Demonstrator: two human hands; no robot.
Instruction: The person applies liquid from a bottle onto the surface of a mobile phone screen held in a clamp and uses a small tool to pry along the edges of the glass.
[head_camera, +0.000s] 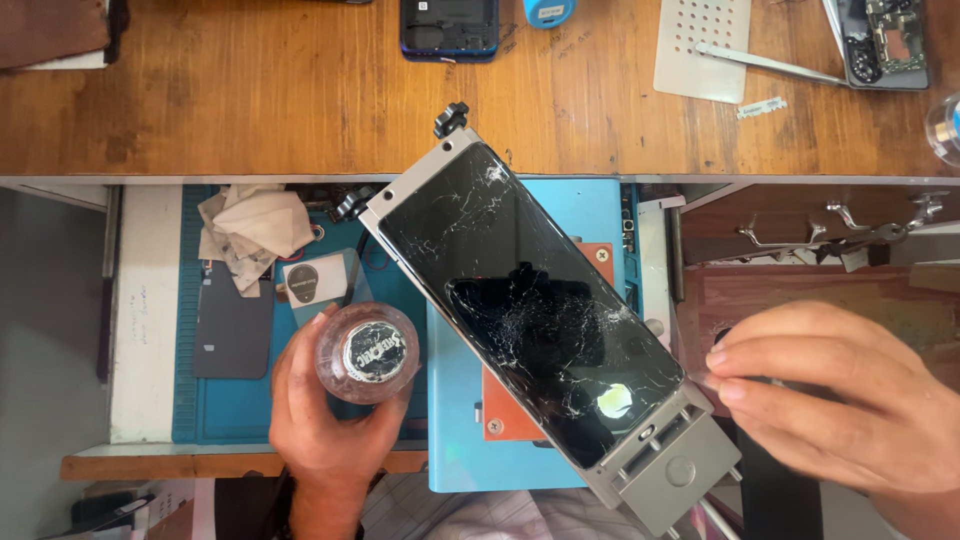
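1. Wooden workbench (300, 90) runs across the top of our view; on it we see a dark blue phone body (449, 28), a pale perforated metal plate (690, 55) with silver tweezers (765, 62) lying over it, and an opened grey phone shell with bare circuitry (885, 42).
2. Below the bench edge an open drawer holds a blue-green mat (215, 410) carrying a crumpled beige cloth (250, 232) and a flat dark grey back cover (232, 325).
3. At centre, a black smartphone with a badly cracked glass screen (530, 310) sits diagonally in a grey metal clamp frame (665, 475), resting on a light blue machine with an orange plate (470, 440).
4. Our left hand (325, 415) comes up from below, left of the phone and apart from it, fingers wrapped around a small clear bottle with a black round cap (368, 352), held upright.
5. Our right hand (850, 400) enters from the right, just beside the clamp's lower corner; thumb and forefinger are pressed together on a thin clear sliver (703, 377), too blurred for us to identify.
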